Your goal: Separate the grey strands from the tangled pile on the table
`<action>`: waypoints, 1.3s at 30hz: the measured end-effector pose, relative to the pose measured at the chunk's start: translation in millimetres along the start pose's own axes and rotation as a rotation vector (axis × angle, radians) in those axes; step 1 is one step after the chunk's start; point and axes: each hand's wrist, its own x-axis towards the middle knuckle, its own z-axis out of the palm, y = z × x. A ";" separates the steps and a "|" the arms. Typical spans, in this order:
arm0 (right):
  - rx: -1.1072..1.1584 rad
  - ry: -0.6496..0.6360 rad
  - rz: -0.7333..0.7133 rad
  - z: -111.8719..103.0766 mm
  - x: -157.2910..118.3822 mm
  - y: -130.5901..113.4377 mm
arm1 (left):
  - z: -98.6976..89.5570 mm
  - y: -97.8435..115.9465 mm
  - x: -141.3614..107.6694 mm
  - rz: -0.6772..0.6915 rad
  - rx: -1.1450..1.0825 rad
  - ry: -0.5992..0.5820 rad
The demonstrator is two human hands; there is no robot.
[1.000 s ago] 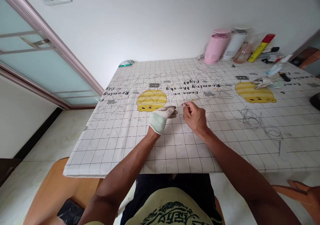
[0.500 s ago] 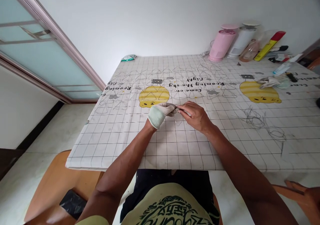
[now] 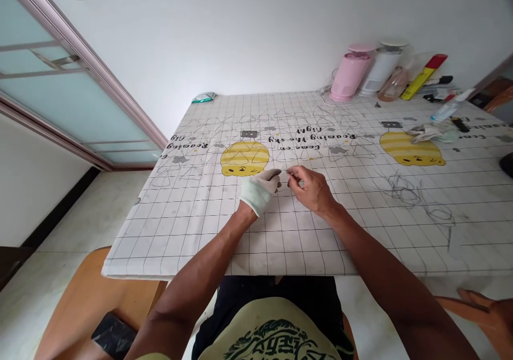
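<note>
My left hand (image 3: 262,186), in a white glove with dark fingertips, is closed in a pinch above the checked tablecloth (image 3: 192,242). Facing it across a small gap is my bare right hand (image 3: 310,188), its thumb and index finger pressed together. A thin wire (image 3: 284,171) shows faintly between the fingertips, and most of it is hidden by the fingers. Beyond my hands, several thin wires bent into triangle-like outlines (image 3: 240,118) lie on the cloth. To the right is a loose tangle of thin wire (image 3: 404,189).
At the back right stand a pink cylindrical device (image 3: 349,77), a white one (image 3: 380,69), a bottle (image 3: 395,85) and a yellow-red box (image 3: 424,78). A crumpled glove (image 3: 435,132) lies nearer. A green-white packet (image 3: 204,98) sits at the far left corner. A wooden chair (image 3: 76,306) holds a black phone-like object (image 3: 114,334).
My hands have moved slightly apart, the fingertips no longer meeting. The right fingers have curled in more, and the camera view has shifted a little.
</note>
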 end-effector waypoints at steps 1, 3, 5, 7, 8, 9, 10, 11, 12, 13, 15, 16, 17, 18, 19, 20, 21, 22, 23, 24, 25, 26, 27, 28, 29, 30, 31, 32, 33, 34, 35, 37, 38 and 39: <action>-0.008 -0.014 0.020 1.1 -0.7 0.1 | -0.7 -0.4 0.7 0.003 0.002 0.014; -0.028 -0.047 0.062 2.0 -1.4 -0.1 | -3.4 -2.3 3.1 -0.015 -0.034 0.038; -0.046 -0.079 0.096 1.5 -1.4 -1.0 | -6.0 -4.7 6.1 -0.047 -0.086 0.061; -0.049 -0.100 0.114 0.6 -0.8 -2.5 | -6.6 -6.3 7.9 -0.069 -0.112 0.072; -0.044 -0.106 0.119 0.1 -0.4 -3.5 | -6.1 -6.5 8.0 -0.071 -0.111 0.071; -0.034 -0.113 0.127 -0.2 0.0 -4.4 | -5.1 -6.1 7.4 -0.069 -0.101 0.072; -0.021 -0.122 0.138 -0.5 0.4 -5.3 | -3.8 -5.4 6.3 -0.062 -0.086 0.074; -0.004 -0.131 0.155 -0.7 0.9 -6.1 | -2.5 -4.3 4.8 -0.055 -0.071 0.082; 0.016 -0.141 0.176 -0.9 1.3 -6.8 | -1.3 -3.2 3.1 -0.048 -0.056 0.092; 0.038 -0.152 0.199 -1.0 1.8 -7.2 | -0.3 -2.2 1.6 -0.042 -0.039 0.101; 0.076 -0.174 0.240 -1.1 2.5 -7.4 | 0.9 -0.9 -0.7 -0.040 -0.002 0.112; 0.086 -0.182 0.252 -1.1 2.7 -7.1 | 1.1 -0.8 -1.3 -0.039 0.017 0.110; 0.087 -0.185 0.258 -1.1 2.9 -6.7 | 1.3 -1.0 -1.6 -0.037 0.033 0.104; 0.081 -0.186 0.257 -1.1 2.9 -6.1 | 1.3 -1.4 -1.6 -0.036 0.047 0.098; 0.073 -0.185 0.251 -1.1 2.8 -5.4 | 1.4 -1.8 -1.5 -0.036 0.056 0.093; 0.063 -0.183 0.244 -1.3 2.6 -4.6 | 1.3 -2.2 -1.4 -0.037 0.063 0.089; 0.055 -0.182 0.236 -1.6 2.2 -3.9 | 1.3 -2.5 -1.3 -0.038 0.068 0.087; 0.049 -0.180 0.227 -1.9 1.8 -3.2 | 1.2 -2.5 -1.2 -0.039 0.071 0.089; 0.041 -0.177 0.217 -2.2 1.4 -2.5 | 1.2 -2.3 -1.3 -0.041 0.070 0.091; 0.029 -0.166 0.201 -2.4 0.9 -1.8 | 1.0 -2.0 -1.5 -0.045 0.066 0.093; 0.012 -0.147 0.181 -2.6 0.5 -1.2 | 0.9 -1.5 -1.7 -0.052 0.056 0.093; -0.005 -0.123 0.159 -2.6 0.1 -0.8 | 0.6 -0.9 -1.9 -0.062 0.045 0.091; -0.017 -0.097 0.142 -2.5 -0.3 -0.4 | 0.4 -0.5 -2.0 -0.072 0.034 0.088; -0.019 -0.073 0.132 -2.4 -0.6 -0.3 | 0.2 -0.1 -1.9 -0.079 0.025 0.082; -0.011 -0.057 0.132 -2.3 -0.8 -0.3 | 0.0 -0.1 -1.5 -0.082 0.020 0.077; 0.008 -0.050 0.140 -2.1 -0.9 -0.5 | 0.0 -0.5 -0.7 -0.080 0.015 0.071; 0.035 -0.052 0.150 -2.1 -0.9 -1.0 | 0.0 -1.3 0.6 -0.073 0.009 0.057; 0.061 -0.056 0.160 -2.1 -0.9 -1.5 | 0.2 -2.6 2.3 -0.061 -0.004 0.034; 0.084 -0.060 0.165 -2.1 -0.8 -2.2 | 0.5 -4.4 4.3 -0.046 -0.033 0.003; 0.104 -0.063 0.165 -2.1 -0.9 -2.9 | 0.7 -6.6 6.5 -0.034 -0.083 -0.026; 0.124 -0.065 0.164 -2.0 -1.0 -3.7 | 0.8 -9.1 8.7 -0.028 -0.155 -0.050; 0.169 -0.072 0.163 -1.5 -1.6 -5.6 | 0.0 -14.2 12.2 -0.027 -0.322 -0.074; 0.194 -0.082 0.165 -1.2 -2.0 -6.8 | -0.9 -16.6 13.3 -0.030 -0.397 -0.074; 0.222 -0.097 0.171 -0.9 -2.4 -8.0 | -2.1 -18.8 14.0 -0.030 -0.457 -0.075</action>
